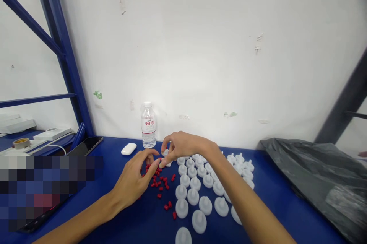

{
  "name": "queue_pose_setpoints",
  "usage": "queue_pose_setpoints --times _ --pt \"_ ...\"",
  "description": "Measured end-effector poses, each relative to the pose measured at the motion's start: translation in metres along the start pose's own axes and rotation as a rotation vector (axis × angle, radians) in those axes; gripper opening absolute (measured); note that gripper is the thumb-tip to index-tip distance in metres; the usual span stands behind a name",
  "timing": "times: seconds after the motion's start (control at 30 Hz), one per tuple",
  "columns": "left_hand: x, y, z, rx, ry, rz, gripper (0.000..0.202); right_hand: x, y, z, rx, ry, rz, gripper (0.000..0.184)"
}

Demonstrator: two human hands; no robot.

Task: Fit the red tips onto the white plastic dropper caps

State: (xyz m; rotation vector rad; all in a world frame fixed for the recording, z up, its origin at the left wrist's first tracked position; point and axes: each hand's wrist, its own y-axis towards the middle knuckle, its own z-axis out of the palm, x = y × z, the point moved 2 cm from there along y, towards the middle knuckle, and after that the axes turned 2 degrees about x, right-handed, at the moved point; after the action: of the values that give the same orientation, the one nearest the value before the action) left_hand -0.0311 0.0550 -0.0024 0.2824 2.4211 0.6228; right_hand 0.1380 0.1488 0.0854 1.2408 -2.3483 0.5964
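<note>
My left hand [137,178] reaches in from the lower left, its thumb and index finger closed around a small red cap [160,158]. Facing it, my right hand [183,146] pinches a white plastic disc with a nozzle [165,153], mostly hidden by the fingers. The fingertips of both hands nearly meet. Loose red caps [159,196] lie scattered under and in front of my left hand. To the right, many white discs with upright nozzles [193,196] stand in rough rows, some hidden beneath my right forearm.
A water bottle [148,127] stands against the wall behind my hands, with a white earbud case [129,148] beside it. A phone [87,146] and blurred-out items are at left on the blue table [114,232]. A dark plastic bag [312,175] covers the right side.
</note>
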Motion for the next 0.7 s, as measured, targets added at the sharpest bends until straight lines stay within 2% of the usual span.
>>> queue_pose_setpoints --times 0.1,0.17,0.33,0.43,0.57,0.7 --pt "-0.002 0.0 0.0 0.086 -0.022 0.037 0.032 0.013 0.005 0.008 0.062 -0.042 -0.027 0.062" --pt "-0.002 0.001 -0.001 0.098 -0.009 0.051 0.038 0.018 0.008 0.011 0.067 -0.082 -0.061 0.055" --pt "0.0 0.001 0.0 0.095 -0.046 0.036 0.04 0.017 0.011 0.011 -0.017 -0.078 -0.131 0.042" --pt "0.003 0.001 0.001 0.091 -0.142 -0.041 0.044 0.014 0.012 0.01 -0.063 -0.098 -0.162 0.043" --pt "0.011 0.0 0.006 0.098 -0.311 -0.166 0.049 0.015 0.013 0.013 -0.043 -0.116 -0.152 0.044" --pt "0.018 0.004 0.013 0.157 -0.504 -0.293 0.051 0.019 0.019 0.019 -0.083 -0.211 -0.128 0.044"
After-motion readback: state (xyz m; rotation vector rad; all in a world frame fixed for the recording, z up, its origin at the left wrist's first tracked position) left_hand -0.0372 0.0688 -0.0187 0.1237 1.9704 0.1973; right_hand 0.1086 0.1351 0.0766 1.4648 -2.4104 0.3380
